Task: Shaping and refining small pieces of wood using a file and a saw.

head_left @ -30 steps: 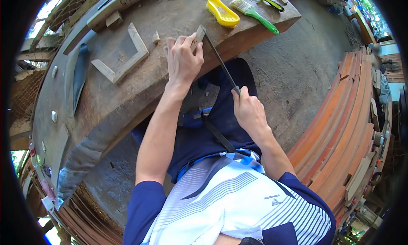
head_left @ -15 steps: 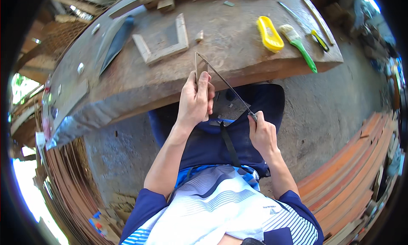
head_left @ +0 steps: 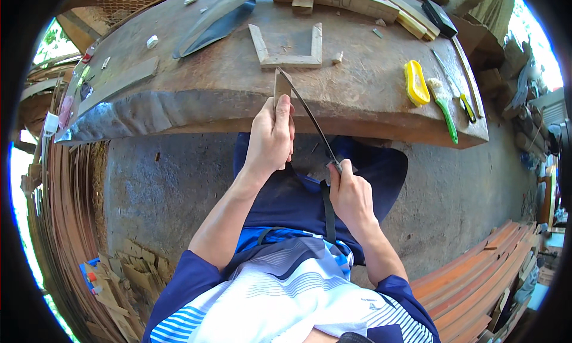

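My left hand [head_left: 271, 134] is closed round a short flat piece of wood [head_left: 282, 84], holding it upright by the near edge of the workbench with the thumb up along it. My right hand [head_left: 351, 194] grips the handle of a long, thin, dark-bladed tool [head_left: 311, 114]. Its blade slants up and left, and the tip meets the top end of the wood. Whether it is a file or a narrow saw, I cannot tell. Just beyond, a three-sided wooden frame [head_left: 291, 61] lies on the bench, with a small wood plug [head_left: 338, 58] beside it.
On the bench [head_left: 208, 75], a yellow scrub brush [head_left: 416, 84], a green-handled paintbrush [head_left: 444, 112] and a yellow-and-black-handled tool [head_left: 467, 108] lie at right. A dark curved sheet [head_left: 217, 28] lies at left. Long boards [head_left: 471, 271] are stacked on the floor at lower right.
The view has shifted, so more of the bench's far side shows. My right hand and the tool have moved closer to my left hand, and the blade stands steeper. Both grips are unchanged.
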Tool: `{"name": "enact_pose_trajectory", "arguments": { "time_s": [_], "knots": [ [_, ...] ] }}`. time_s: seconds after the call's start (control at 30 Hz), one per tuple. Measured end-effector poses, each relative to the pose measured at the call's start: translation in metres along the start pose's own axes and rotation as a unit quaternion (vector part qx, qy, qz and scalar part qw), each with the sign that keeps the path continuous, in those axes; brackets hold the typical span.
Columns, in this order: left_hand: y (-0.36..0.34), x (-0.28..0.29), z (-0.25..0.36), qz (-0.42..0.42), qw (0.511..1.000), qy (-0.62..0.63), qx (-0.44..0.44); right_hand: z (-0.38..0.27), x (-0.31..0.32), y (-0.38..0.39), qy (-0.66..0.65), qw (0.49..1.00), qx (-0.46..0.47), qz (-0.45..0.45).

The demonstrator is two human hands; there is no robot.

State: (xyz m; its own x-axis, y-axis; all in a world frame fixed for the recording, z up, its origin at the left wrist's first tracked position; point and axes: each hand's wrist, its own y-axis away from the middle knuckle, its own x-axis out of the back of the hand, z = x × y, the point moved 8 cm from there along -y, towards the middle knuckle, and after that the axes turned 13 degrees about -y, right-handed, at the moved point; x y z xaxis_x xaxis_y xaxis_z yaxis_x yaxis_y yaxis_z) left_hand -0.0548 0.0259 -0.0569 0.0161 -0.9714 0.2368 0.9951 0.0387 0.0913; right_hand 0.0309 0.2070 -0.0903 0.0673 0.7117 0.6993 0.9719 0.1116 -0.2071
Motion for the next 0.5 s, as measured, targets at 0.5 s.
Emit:
{"name": "enact_pose_trajectory", "arguments": {
  "time_s": [0.5],
  "knots": [
    [0.006, 0.069, -0.003, 0.073, 0.991, 0.103, 0.043, -0.063, -0.011, -0.049, 0.026, 0.997, 0.022, -0.063]
  ]
}}
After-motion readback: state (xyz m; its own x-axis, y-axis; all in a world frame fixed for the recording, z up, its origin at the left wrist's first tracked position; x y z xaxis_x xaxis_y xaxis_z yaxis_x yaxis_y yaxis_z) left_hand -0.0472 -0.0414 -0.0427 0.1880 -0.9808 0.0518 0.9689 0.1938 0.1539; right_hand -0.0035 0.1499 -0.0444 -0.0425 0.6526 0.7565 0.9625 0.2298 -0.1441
